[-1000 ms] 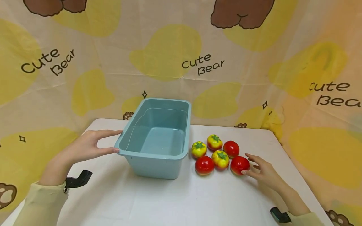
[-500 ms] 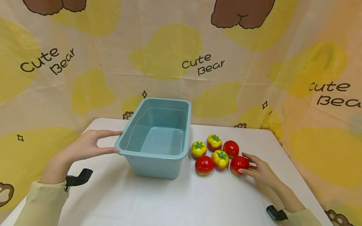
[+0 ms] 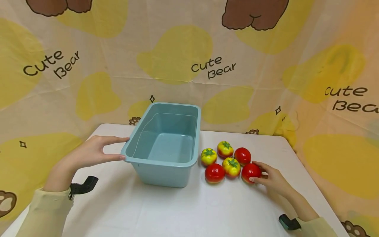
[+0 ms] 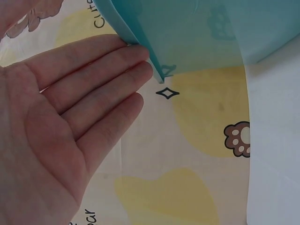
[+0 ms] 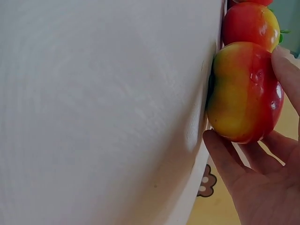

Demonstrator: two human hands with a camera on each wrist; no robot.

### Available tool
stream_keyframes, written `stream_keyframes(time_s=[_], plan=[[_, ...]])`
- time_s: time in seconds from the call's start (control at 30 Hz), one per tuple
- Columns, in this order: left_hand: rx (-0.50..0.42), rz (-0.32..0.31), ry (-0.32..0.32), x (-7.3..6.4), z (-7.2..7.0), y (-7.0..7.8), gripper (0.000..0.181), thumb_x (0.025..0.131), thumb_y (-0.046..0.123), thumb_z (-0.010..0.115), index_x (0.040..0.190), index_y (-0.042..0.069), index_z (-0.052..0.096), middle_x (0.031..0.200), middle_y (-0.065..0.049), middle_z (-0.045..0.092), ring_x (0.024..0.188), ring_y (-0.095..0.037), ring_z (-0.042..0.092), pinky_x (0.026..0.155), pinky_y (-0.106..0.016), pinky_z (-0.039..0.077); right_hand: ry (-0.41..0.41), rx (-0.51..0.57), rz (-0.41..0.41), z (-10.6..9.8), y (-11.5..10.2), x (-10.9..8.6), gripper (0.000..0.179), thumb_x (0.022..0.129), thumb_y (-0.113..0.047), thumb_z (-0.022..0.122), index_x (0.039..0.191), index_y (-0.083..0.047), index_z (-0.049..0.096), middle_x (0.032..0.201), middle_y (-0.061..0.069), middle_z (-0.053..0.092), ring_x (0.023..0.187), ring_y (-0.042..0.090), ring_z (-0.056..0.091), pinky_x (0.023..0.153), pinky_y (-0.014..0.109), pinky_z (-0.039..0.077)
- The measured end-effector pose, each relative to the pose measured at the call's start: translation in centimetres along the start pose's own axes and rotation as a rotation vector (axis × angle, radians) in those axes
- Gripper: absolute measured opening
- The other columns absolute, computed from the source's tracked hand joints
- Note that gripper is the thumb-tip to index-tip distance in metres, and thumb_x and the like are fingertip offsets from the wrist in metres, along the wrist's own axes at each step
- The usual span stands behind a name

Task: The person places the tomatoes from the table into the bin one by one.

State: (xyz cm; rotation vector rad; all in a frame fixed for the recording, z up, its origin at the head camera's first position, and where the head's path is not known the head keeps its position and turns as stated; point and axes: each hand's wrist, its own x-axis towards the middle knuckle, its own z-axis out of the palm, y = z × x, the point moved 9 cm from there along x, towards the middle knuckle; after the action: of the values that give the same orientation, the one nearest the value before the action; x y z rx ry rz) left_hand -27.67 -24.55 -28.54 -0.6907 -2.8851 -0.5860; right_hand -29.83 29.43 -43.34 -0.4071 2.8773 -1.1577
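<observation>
The right hand (image 3: 273, 179) pinched the rightmost red tomato (image 3: 250, 171) on the table (image 3: 207, 210), apparently a grasping step calling next for a lift, while the left hand (image 3: 90, 152), fingers straight, touched the bin (image 3: 163, 176).

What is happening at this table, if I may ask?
A person's left hand touches the rim of a light blue bin, while the right hand has its thumb and fingers around the rightmost red fruit. That fruit appears to rest on the white table, with the other five fruits grouped between it and the bin. No fruit shows inside the bin.
</observation>
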Motion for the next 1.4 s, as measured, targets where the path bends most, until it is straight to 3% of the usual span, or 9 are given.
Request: stream_keyframes(time_s=[0.5,0.73,0.93,1.23,1.4], plan=[[-0.009,-0.013,-0.009,-0.1,0.0,0.1,0.06,0.081,0.053,0.069,0.133,0.027,0.056,0.128,0.009,0.061,0.118,-0.016,0.055,0.089,-0.037,0.047,-0.007,-0.018,0.012,-0.2,-0.1,0.1,0.066,0.082,-0.033,0.074,0.134,-0.001,0.049,0.131,0.023,0.054,0.111,0.041,0.057,0.083,0.042,0.055],[-0.037,-0.038,-0.017,0.1,0.1,-0.2,0.061,0.079,0.054,0.069,0.132,0.026,0.057,0.128,0.009,0.061,0.11,-0.006,0.057,0.085,-0.025,0.047,-0.003,-0.019,0.012,-0.3,0.0,0.1,0.066,0.081,-0.033,0.075,0.134,-0.001,0.05,0.13,0.023,0.055,0.109,0.04,0.058,0.082,0.04,0.056],[-0.056,-0.044,-0.022,0.1,0.1,-0.3,0.061,0.078,0.054,0.071,0.131,0.026,0.058,0.127,0.01,0.062,0.106,-0.001,0.057,0.083,-0.024,0.047,-0.004,-0.02,0.019,-0.3,0.1,0.1,0.067,0.081,-0.035,0.075,0.134,-0.002,0.05,0.13,0.023,0.055,0.108,0.039,0.059,0.082,0.038,0.056],[-0.08,-0.043,-0.035,0.2,0.2,-0.2,0.061,0.078,0.053,0.072,0.131,0.026,0.058,0.126,0.009,0.062,0.113,-0.015,0.06,0.086,-0.029,0.049,0.004,-0.025,0.008,-0.7,0.0,-0.3,0.066,0.08,-0.035,0.076,0.133,-0.004,0.051,0.129,0.02,0.056,0.108,0.037,0.059,0.081,0.037,0.056],[-0.096,-0.038,-0.038,0.3,0.1,-0.2,0.062,0.077,0.052,0.072,0.13,0.024,0.059,0.126,0.008,0.063,0.116,-0.022,0.06,0.086,-0.027,0.049,0.018,-0.012,-0.04,-1.1,-0.6,-0.5,0.064,0.079,-0.031,0.077,0.131,-0.002,0.053,0.127,0.02,0.058,0.106,0.037,0.061,0.079,0.036,0.057]])
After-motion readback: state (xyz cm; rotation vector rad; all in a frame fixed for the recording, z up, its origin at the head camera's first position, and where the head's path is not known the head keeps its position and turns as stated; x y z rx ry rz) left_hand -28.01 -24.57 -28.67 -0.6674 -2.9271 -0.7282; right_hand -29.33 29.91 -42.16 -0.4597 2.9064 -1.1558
